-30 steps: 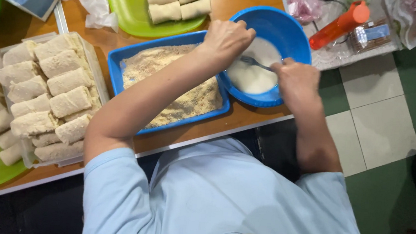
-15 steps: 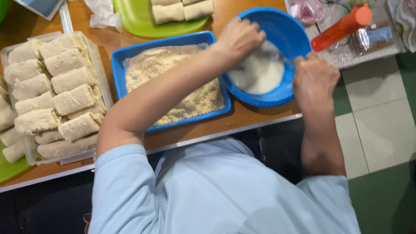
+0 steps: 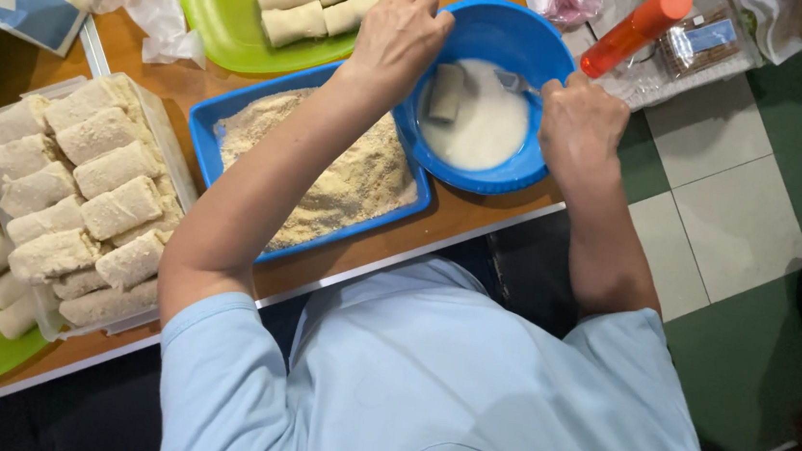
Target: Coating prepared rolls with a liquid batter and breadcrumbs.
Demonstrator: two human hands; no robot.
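Both hands work the blue bowl (image 3: 495,40): left hand (image 3: 398,37) closed on its rim, right hand (image 3: 579,125) clamped on a spoon (image 3: 515,81). Roll (image 3: 446,92) lies in batter; best turned gently for even coating.

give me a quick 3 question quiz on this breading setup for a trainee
1. Multiple choice: what lies in the white liquid of the blue bowl? A) a roll B) an egg C) a lemon
2. True or false: the blue tray holds breadcrumbs.
3. Fill in: the left hand holds the bowl's rim, while the right hand grips a ____.

Key: 1 A; 2 true; 3 spoon.
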